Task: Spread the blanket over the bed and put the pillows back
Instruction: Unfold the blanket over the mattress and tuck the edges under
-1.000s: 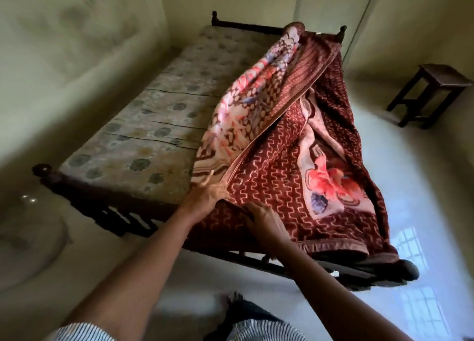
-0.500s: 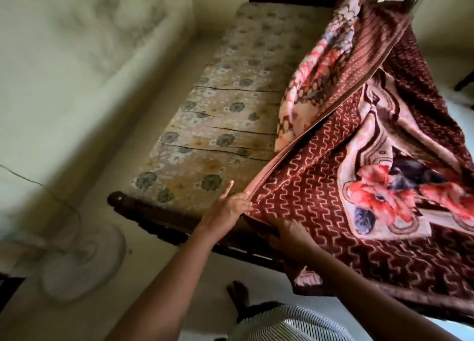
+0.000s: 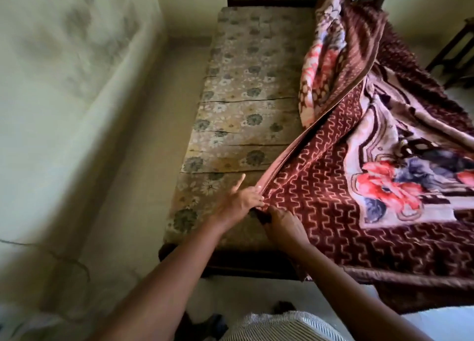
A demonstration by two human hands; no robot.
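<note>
The maroon blanket (image 3: 333, 212) lies bunched along the right half of the bed (image 3: 241, 104), hanging over its right and foot edges. Near the foot edge, the left grip (image 3: 241, 202) pinches the blanket's folded edge, forefinger straight. The right grip (image 3: 284, 225) clutches the cloth just beside it.

No legible lettering anywhere, perhaps owing to blur

A home bedroom: wooden bed (image 3: 246, 261), worn floral mattress (image 3: 246, 89).

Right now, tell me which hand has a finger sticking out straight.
The left hand: it holds the edge of the blanket with its index finger pointing out over the mattress. The right hand grips the blanket with no finger extended.
</note>
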